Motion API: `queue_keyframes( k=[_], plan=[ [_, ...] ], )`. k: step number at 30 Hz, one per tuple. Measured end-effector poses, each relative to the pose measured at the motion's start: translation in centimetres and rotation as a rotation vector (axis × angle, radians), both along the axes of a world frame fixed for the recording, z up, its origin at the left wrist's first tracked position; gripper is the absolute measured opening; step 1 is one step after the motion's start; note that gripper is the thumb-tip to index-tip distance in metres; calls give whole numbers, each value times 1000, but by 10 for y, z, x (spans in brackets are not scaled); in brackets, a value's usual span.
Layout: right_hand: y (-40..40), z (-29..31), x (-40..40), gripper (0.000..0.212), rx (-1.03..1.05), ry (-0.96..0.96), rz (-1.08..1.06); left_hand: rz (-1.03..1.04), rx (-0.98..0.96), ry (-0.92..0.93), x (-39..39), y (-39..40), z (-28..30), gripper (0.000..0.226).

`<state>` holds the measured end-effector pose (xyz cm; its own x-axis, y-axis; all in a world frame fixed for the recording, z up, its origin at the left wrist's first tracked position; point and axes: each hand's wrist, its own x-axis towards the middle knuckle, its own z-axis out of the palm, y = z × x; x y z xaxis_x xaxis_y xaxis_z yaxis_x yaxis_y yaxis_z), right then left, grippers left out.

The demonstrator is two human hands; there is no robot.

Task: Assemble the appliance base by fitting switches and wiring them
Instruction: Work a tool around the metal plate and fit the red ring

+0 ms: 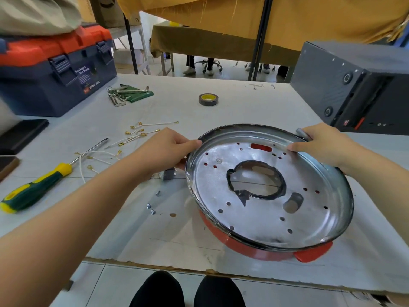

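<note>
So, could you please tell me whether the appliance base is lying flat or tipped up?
Tipped: the appliance base rests on its near edge while both hands lift its far rim.

Round appliance base (269, 189) with perforated metal plate and red shell, tilted on the table (232, 103), left hand (164, 149) and right hand (321, 144) gripping opposite rim edges, screwdriver (37, 185), loose wires (141, 134), three screws (152, 207), tape roll (208, 99), toolbox (55, 72) beyond.

Bright, even daylight; soft shadows, wide-angle bending at edges, slight blur.
</note>
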<state>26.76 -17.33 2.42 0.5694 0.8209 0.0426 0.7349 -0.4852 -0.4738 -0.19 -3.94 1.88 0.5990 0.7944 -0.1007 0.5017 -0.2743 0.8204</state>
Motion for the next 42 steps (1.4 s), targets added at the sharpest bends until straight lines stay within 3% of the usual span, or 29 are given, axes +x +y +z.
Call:
queue_keyframes(
  k=[5, 12, 21, 29, 34, 42],
  plan=[
    [12, -7, -2, 55, 31, 21, 83, 3, 58, 71, -20, -2, 2, 44],
    [24, -7, -6, 46, 16, -78, 280, 47, 16, -49, -40, -10, 2, 16],
    [26, -6, -7, 45, -3, -132, 294, 41, 24, -19, -37, -6, 5, 19],
    [28, -4, -8, 43, 8, -130, 356, 36, 222, 82, -12, 10, -1, 19],
    [31, -3, -8, 45, -1, -103, 377, 2, 156, 29, -13, 11, -5, 22],
    [31, -2, -11, 48, -4, -82, 396, 18, 56, -30, -12, 8, -5, 7]
  ],
)
